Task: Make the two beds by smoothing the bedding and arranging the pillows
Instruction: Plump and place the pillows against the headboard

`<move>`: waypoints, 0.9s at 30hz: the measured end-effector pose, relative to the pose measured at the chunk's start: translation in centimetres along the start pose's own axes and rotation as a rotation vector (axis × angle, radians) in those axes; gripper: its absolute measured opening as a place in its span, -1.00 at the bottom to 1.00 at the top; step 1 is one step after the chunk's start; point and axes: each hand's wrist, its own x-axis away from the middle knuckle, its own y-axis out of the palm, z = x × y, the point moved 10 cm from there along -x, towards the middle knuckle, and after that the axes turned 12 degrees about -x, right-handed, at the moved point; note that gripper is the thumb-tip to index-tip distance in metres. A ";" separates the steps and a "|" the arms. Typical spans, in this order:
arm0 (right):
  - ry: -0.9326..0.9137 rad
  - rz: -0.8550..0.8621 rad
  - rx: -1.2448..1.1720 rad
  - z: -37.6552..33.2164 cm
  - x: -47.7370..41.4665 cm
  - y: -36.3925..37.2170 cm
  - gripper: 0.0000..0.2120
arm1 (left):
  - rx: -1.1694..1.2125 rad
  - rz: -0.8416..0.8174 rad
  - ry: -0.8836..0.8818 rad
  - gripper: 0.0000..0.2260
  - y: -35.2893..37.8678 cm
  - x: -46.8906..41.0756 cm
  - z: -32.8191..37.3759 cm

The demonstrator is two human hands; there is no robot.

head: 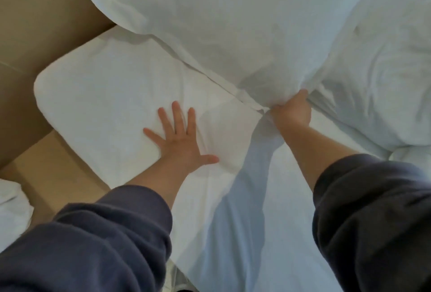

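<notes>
We are partway through the first bed, and we judge most of the work is still ahead. Our right hand [291, 112] has its fingers clenched round the lower corner of the large white rectangular pillow [221, 23], which hangs tilted above the head of the bed, not yet laid down. Our left hand [177, 142] lies flat, fingers spread and holding nothing, pressing on the flat white padded surface with the rounded corner [93, 96]. We cannot tell if that is a second pillow or the mattress corner. Just beside the pillow, the rumpled white duvet [377, 77] is bunched and unsmoothed. A heap of white bedding [11, 205] shows at the lower left, perhaps the other bed.
</notes>
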 end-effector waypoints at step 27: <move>-0.155 -0.828 0.631 9.4 12.9 -3.1 -0.56 | 0.690 0.204 -0.260 0.06 -13.4 3.2 -4.1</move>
